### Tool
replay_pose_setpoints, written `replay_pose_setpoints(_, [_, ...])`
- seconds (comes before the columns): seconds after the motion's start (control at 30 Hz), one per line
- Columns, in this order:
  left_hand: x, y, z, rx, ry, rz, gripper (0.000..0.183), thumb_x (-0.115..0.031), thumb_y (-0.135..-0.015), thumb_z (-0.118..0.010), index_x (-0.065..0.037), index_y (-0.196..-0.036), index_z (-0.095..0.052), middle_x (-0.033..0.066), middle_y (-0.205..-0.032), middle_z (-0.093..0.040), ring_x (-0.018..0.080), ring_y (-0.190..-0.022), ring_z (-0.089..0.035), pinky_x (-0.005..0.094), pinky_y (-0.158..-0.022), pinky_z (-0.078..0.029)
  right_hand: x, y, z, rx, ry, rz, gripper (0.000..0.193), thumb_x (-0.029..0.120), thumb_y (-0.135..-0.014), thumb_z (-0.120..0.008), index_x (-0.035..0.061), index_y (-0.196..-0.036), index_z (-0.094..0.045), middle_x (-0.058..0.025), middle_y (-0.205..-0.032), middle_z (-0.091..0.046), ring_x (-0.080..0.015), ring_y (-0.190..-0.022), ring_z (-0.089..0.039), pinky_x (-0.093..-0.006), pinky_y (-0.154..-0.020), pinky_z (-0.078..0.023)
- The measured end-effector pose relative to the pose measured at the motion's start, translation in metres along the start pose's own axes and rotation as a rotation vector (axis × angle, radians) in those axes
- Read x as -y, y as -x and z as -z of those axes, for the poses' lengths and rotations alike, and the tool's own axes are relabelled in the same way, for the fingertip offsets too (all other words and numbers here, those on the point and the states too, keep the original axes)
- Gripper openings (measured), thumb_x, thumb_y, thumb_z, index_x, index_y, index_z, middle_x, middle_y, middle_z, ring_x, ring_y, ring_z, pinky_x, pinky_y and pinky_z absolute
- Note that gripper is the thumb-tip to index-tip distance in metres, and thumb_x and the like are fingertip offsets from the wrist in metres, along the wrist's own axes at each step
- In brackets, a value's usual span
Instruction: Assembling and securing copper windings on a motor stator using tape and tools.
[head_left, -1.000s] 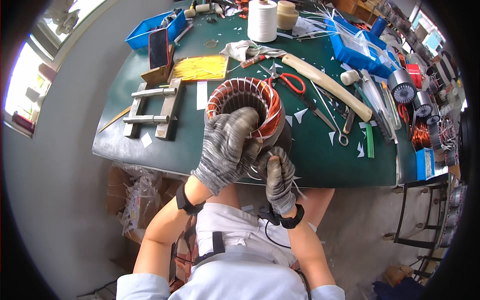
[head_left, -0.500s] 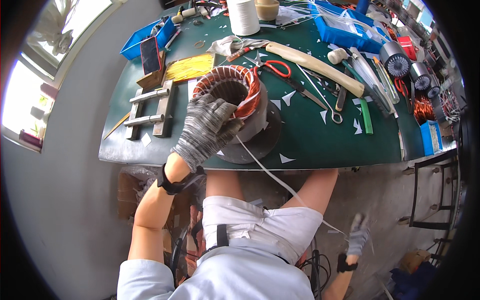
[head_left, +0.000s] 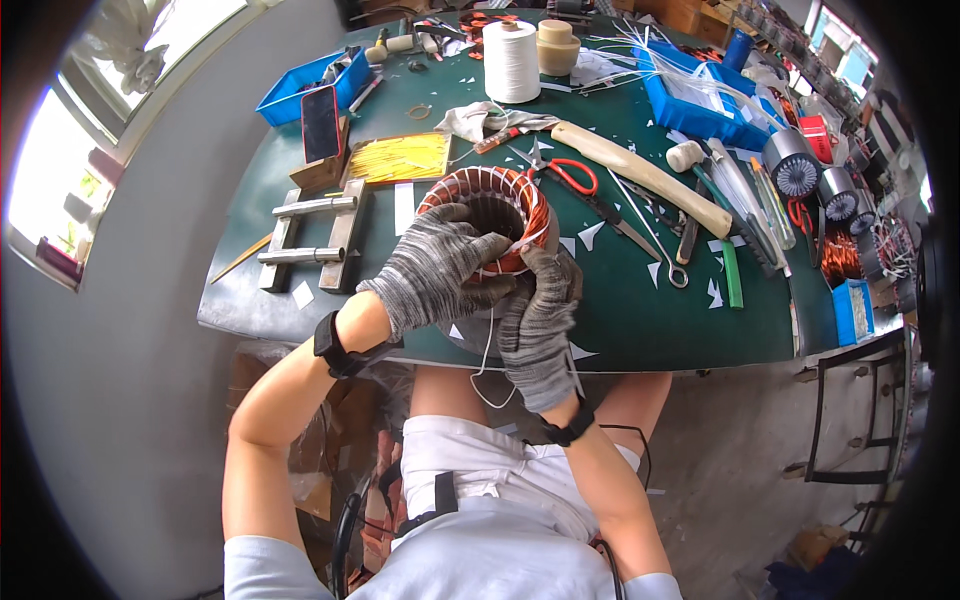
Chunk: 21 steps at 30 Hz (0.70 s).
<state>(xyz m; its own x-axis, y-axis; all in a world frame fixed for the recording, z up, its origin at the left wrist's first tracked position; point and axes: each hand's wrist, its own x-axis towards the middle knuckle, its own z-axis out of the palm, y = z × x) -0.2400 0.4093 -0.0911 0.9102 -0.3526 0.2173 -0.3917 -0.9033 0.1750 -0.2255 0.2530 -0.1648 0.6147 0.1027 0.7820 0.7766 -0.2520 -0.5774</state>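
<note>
A motor stator (head_left: 541, 212) stands upright near the table's front edge, its copper end winding ringed with white lacing. My left hand (head_left: 428, 265), in a grey knitted glove, grips the near left rim, with the thumb by the bore. My right hand (head_left: 541, 325), gloved alike, is closed at the near right rim, fingertips against the winding. White cord (head_left: 489, 350) comes down from between the hands and hangs in a loop over the table edge. The right fingers seem to pinch this cord; their tips are partly hidden. Both hands cover the stator's near side.
Behind the stator lie red-handled scissors (head_left: 572, 177), a wooden bat-like tool (head_left: 640, 178) and a wrench (head_left: 679, 275). Left are a metal frame (head_left: 349, 225) and a tray of yellow strips (head_left: 400, 158). A white thread cone (head_left: 511, 65) and a blue bin (head_left: 690, 110) stand farther back.
My right hand has come up from low at the right to the stator's rim. The cord, stretched across my lap before, now hangs in a slack loop. My left hand stays at the rim.
</note>
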Motion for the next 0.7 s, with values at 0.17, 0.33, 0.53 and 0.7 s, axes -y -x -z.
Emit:
replay_pose_setpoints(0.17, [-0.009,0.004,0.008,-0.07,-0.232,0.095,0.065,-0.05,-0.069,-0.066,-0.005,-0.115,-0.054,0.0099,-0.124,-0.054,0.0296,-0.127,-0.037,0.055,-0.108,-0.006,-0.001,-0.02,0.013,0.03,0.096,0.019,0.038,-0.003,-0.081,-0.046,0.0001,-0.119,-0.047,-0.0187,-0.112,-0.054,-0.0303,-0.111,-0.048,-0.0396,-0.099,-0.035])
replay_pose_setpoints(0.33, [-0.021,0.014,-0.019,-0.638,-0.365,0.081,0.086,-0.053,-0.067,-0.063,-0.007,-0.134,-0.034,0.0115,-0.144,-0.028,0.0335,-0.136,-0.019,0.0594,-0.107,-0.004,-0.016,-0.059,0.017,0.189,-0.034,0.557,0.027,0.002,-0.086,-0.05,-0.0017,-0.113,-0.054,-0.0162,-0.116,-0.054,-0.0304,-0.102,-0.055,-0.0395,-0.086,-0.046])
replay_pose_setpoints(0.53, [-0.04,0.012,-0.037,-0.384,-0.263,0.189,0.032,-0.023,-0.073,-0.059,-0.008,-0.101,-0.052,0.009,-0.086,-0.053,0.0278,-0.087,-0.052,0.0495,-0.102,-0.026,-0.034,0.011,0.045,0.24,0.11,-0.05,0.026,0.004,-0.086,-0.053,0.0015,-0.112,-0.051,-0.0156,-0.107,-0.058,-0.0274,-0.092,-0.06,-0.0372,-0.08,-0.049])
replay_pose_setpoints(0.7, [-0.036,0.014,-0.041,-0.397,-0.192,0.15,0.024,-0.022,-0.076,-0.057,-0.009,-0.095,-0.053,0.0105,-0.086,-0.053,0.0281,-0.087,-0.052,0.0477,-0.1,-0.026,-0.004,0.017,0.056,0.249,-0.525,-0.616,0.028,0.012,-0.088,-0.052,0.0043,-0.115,-0.05,-0.0088,-0.1,-0.058,-0.0174,-0.081,-0.057,-0.0293,-0.075,-0.046])
